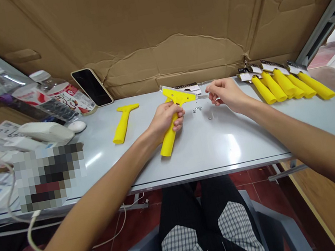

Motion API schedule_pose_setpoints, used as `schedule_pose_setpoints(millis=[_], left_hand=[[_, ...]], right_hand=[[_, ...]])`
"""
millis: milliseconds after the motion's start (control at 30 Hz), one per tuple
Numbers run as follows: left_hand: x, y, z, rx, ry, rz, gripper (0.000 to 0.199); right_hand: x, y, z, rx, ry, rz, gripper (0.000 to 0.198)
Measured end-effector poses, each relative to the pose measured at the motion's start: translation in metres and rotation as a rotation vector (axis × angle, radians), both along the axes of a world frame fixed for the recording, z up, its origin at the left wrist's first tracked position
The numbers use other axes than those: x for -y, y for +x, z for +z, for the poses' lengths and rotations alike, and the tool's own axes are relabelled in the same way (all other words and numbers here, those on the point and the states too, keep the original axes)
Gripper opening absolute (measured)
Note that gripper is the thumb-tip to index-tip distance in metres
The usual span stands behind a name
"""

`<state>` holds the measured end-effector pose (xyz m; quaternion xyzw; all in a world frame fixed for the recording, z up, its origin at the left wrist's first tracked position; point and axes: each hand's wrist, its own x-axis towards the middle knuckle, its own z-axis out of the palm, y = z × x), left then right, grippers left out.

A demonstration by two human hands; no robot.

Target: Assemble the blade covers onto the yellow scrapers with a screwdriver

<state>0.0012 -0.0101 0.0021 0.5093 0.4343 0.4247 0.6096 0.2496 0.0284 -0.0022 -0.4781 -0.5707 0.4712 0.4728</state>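
My left hand (169, 118) is wrapped around the handle of a yellow scraper (170, 139), raised over the table with its wide head pointing away from me. A metal strip lines the head's far edge. To the right of the head, my right hand (223, 93) is closed in a pinch. A thin metal piece (202, 97) shows between the head and those fingertips; whether they grip it is unclear. Several small screws (197, 109) lie on the table below. Another yellow scraper handle (122, 124) rests on the left. Behind the held scraper lies a black-and-white package (191, 88), partly hidden.
Several yellow scrapers (283, 83) with packaged heads lie in a row at the right. A phone (92, 87) leans against the cardboard (168, 21) at the back. Bottles (68, 95), a white mouse (77, 126) and cables (12, 183) crowd the left side.
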Motion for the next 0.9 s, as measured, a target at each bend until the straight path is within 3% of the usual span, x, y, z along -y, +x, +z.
schedule_pose_setpoints(millis=[133,400,533,700,800,900], left_hand=[[0.001,0.0,0.0,-0.046,0.024,-0.033,0.021],[0.002,0.0,-0.002,-0.076,0.03,-0.044,0.019],[0.002,0.0,-0.002,-0.051,0.042,-0.039,0.02],[0.002,0.001,-0.001,-0.052,0.037,-0.037,0.025],[0.003,0.001,-0.001,-0.057,0.042,-0.044,0.026],[0.004,0.002,-0.001,-0.066,0.056,-0.047,0.026]], right_hand=[[-0.002,0.002,-0.005,0.095,0.062,-0.003,0.026],[0.002,0.001,-0.01,0.532,0.386,0.036,0.022],[0.002,0.0,-0.01,0.618,0.442,0.075,0.02],[-0.002,0.001,-0.013,0.474,0.374,0.065,0.011],[-0.002,0.001,-0.013,0.293,0.307,0.068,0.023],[-0.001,-0.001,-0.012,0.186,0.234,0.096,0.019]])
